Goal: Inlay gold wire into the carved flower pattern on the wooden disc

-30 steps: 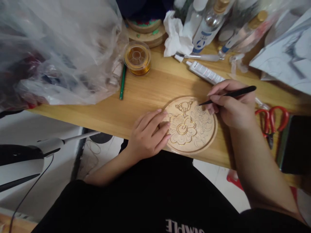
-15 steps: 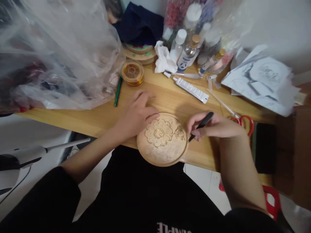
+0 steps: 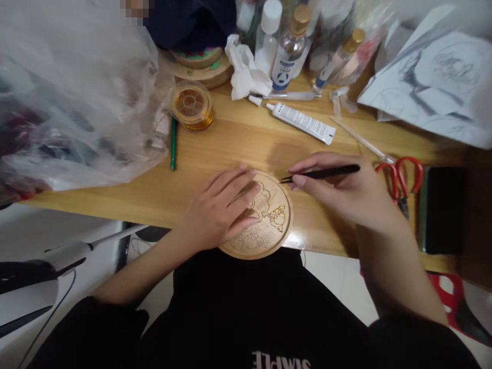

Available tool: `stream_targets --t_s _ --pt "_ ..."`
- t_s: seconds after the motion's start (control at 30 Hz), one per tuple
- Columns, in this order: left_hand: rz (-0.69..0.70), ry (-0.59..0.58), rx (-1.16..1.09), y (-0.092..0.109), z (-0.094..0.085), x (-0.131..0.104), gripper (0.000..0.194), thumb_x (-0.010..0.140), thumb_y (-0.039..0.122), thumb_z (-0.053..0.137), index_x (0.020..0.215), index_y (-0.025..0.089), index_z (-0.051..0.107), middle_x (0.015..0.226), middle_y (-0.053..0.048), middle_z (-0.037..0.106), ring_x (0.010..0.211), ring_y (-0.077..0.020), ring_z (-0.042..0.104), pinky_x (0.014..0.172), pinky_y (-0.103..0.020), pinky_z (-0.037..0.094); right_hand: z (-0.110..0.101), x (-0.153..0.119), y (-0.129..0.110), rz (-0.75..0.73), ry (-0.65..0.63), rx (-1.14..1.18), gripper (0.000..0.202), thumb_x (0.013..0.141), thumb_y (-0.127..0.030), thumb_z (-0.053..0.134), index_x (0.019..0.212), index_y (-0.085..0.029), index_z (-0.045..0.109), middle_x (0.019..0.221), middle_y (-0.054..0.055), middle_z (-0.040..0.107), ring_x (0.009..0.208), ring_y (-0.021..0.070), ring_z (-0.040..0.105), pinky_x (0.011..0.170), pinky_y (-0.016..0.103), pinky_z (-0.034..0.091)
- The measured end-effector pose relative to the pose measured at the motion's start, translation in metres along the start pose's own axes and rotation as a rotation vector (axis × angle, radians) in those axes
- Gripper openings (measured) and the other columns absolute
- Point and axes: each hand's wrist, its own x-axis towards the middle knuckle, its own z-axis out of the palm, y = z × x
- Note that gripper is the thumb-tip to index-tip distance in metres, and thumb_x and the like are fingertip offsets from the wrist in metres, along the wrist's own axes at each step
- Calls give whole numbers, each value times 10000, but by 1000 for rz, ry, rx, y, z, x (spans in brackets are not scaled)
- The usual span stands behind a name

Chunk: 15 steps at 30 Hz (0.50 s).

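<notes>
A round wooden plate [image 3: 251,251] lies at the table's front edge, its near rim reaching over my lap. Line drawings cover it, and gold wire outlines a flower and a small figure at its right. My left hand [image 3: 221,210] rests flat over the plate's left part with fingers spread, hiding much of the flower. Between the thumb and fingers of my right hand [image 3: 334,184] is a pair of black tweezers [image 3: 326,173], lying nearly level. The tweezers' tips point left, over the plate's upper right rim; whether they touch it I cannot tell.
Behind the plate are a spool of gold wire [image 3: 193,106], a green pencil [image 3: 173,144], a white tube [image 3: 303,123], crumpled tissue [image 3: 248,69] and a bottle [image 3: 288,56]. Red-handled pliers [image 3: 402,179] and a phone [image 3: 444,210] lie right. A plastic bag [image 3: 88,102] fills the left; drawn papers [image 3: 434,77] lie back right.
My left hand has slid from the plate's upper left edge onto its face. My right hand has moved up and right, and the tweezers have swung from steep to nearly level. The view has shifted.
</notes>
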Motion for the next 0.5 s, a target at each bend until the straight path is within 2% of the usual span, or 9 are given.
stream_targets --t_s 0.1,0.27,0.5 --pt "-7 -15 -39 0 3 -5 533 951 469 558 1303 68 559 1349 -226 597 1294 -381 541 1026 -545 503 18 -16 0 -56 78 -94 92 849 -267 718 938 -254 739 904 -5 762 815 140 719 730 271 603" --pt "-44 -68 -52 -1 6 -7 510 960 487 540 1316 122 550 1417 -198 546 1367 -345 472 1077 -521 464 36 -31 10 -237 135 -228 184 866 -164 680 1013 -266 722 952 19 762 848 171 716 740 332 599" --pt "-54 -113 -2 1 6 -5 525 950 517 551 1328 152 559 1441 -193 527 1360 -361 482 1079 -510 447 45 -36 16 -262 173 -237 266 867 -117 650 1059 -292 705 940 33 749 836 188 706 744 372 589"
